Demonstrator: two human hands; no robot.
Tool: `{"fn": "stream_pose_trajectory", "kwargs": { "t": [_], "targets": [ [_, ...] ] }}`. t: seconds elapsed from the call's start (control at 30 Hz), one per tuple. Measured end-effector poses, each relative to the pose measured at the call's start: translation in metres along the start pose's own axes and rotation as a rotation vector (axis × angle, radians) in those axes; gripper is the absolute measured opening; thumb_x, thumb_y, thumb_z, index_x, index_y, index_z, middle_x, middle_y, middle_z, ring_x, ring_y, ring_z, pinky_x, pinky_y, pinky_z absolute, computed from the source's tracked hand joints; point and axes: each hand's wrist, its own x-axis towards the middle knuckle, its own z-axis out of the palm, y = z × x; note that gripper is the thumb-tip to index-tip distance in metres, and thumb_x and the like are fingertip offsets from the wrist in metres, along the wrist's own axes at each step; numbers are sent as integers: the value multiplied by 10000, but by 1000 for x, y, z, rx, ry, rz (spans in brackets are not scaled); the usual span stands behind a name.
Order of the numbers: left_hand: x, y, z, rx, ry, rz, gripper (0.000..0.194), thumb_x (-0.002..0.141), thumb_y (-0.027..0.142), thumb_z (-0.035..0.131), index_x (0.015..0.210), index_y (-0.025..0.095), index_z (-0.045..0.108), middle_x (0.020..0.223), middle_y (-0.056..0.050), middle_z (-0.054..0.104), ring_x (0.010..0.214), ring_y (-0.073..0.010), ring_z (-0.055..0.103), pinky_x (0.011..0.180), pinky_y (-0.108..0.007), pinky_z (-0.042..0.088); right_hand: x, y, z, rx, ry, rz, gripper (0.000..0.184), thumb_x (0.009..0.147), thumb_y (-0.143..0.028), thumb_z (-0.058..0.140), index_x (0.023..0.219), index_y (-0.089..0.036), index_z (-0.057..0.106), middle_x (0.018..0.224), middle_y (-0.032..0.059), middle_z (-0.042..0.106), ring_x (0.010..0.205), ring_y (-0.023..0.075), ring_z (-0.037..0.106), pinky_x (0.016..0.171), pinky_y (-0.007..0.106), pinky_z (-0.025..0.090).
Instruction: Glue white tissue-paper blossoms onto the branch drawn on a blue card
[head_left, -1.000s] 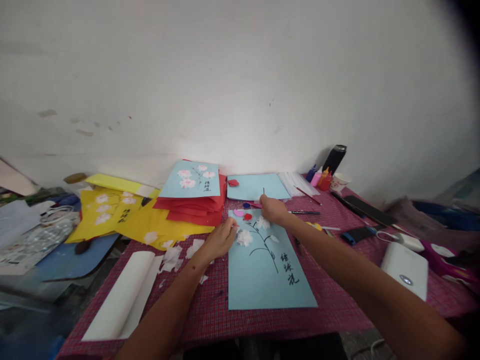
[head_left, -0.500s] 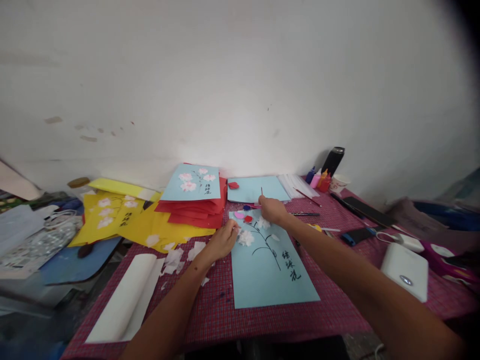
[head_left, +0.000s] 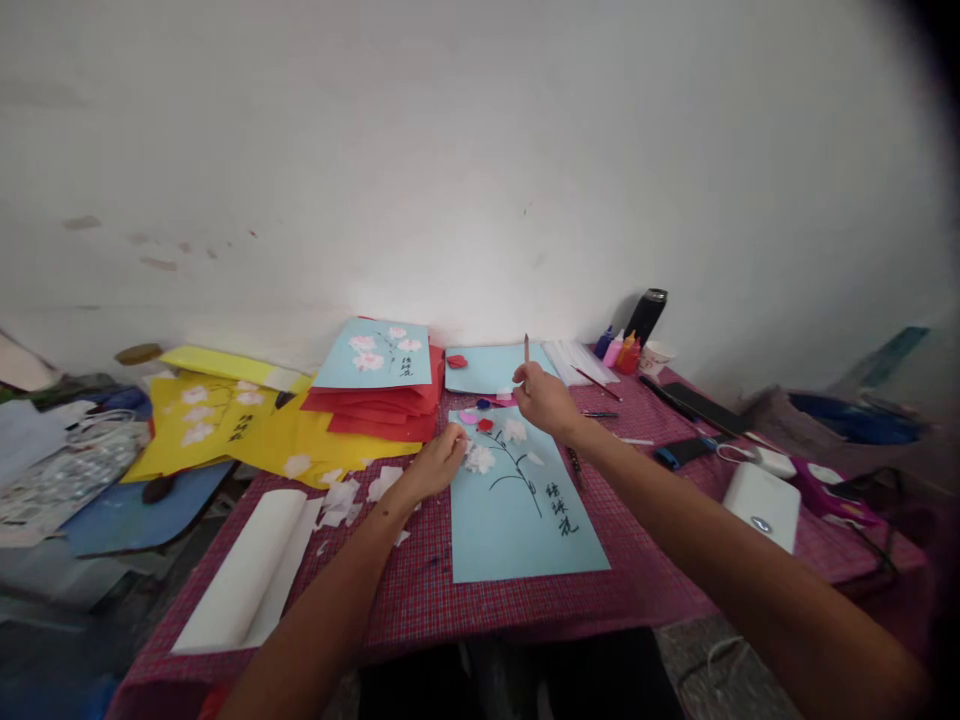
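Observation:
My right hand (head_left: 546, 398) is closed around a slim paintbrush (head_left: 526, 348), which points upward above the top of a light blue sheet (head_left: 517, 550). Its lower end is hidden by the fingers. At the sheet's upper left edge, my left hand (head_left: 442, 460) has its fingers pinched together; what they hold, if anything, is too small to make out. The sheet bears a dark painted branch, written characters and crumpled white paper blossoms (head_left: 480, 458). Near its top lie a pink paint blob (head_left: 468, 416) and a red paint blob (head_left: 485, 425).
Torn white paper scraps (head_left: 341, 503) and a rolled white sheet (head_left: 251, 570) lie left. Behind are stacked red paper (head_left: 382, 408), yellow sheets (head_left: 277, 435) and a finished blue picture (head_left: 375, 355). Paint bottles (head_left: 615, 348), a black flask (head_left: 646, 318) and a white device (head_left: 761, 505) stand right.
My right hand has risen slightly off the sheet, and more of the paintbrush shows above it. My left hand stays pinched beside the blossoms. The whole view has shifted a little.

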Motion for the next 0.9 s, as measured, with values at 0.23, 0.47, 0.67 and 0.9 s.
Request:
{"fn": "stream_pose_trajectory", "kwargs": {
  "t": [0.23, 0.47, 0.67, 0.9],
  "targets": [
    [3, 13, -13, -218, 203, -69, 180, 926, 358, 477, 887, 198, 548, 827, 8, 563, 787, -160, 523, 732, -272, 407, -71, -32, -10, 855, 205, -177, 345, 1024, -376, 394, 1283, -218, 558, 863, 23, 683, 649, 139, 622, 642, 279, 493],
    [-1, 27, -20, -866, 324, -372, 258, 741, 365, 728, 789, 160, 579, 768, -11, 617, 690, -141, 600, 673, -281, 508, -61, -55, 8, 1105, 274, -99, 277, 952, -400, 541, 1081, -203, 685, 811, 26, 646, 627, 136, 577, 566, 258, 477],
    [-5, 27, -18, -862, 396, -417, 276, 699, 339, 774, 833, 138, 641, 760, -21, 651, 671, -143, 641, 630, -274, 542, -79, -50, 31, 1139, 269, -99, 166, 942, -316, 573, 1016, -207, 674, 707, -2, 611, 589, 128, 561, 551, 249, 461],
    [-8, 16, -5, -782, 338, -431, 344, 740, 366, 756, 982, 127, 704, 909, -84, 724, 755, -173, 681, 669, -295, 582, -91, -47, 36, 1052, 215, -240, 141, 959, -250, 530, 993, -207, 659, 757, 18, 656, 649, 137, 617, 591, 257, 488]
  ]
}}
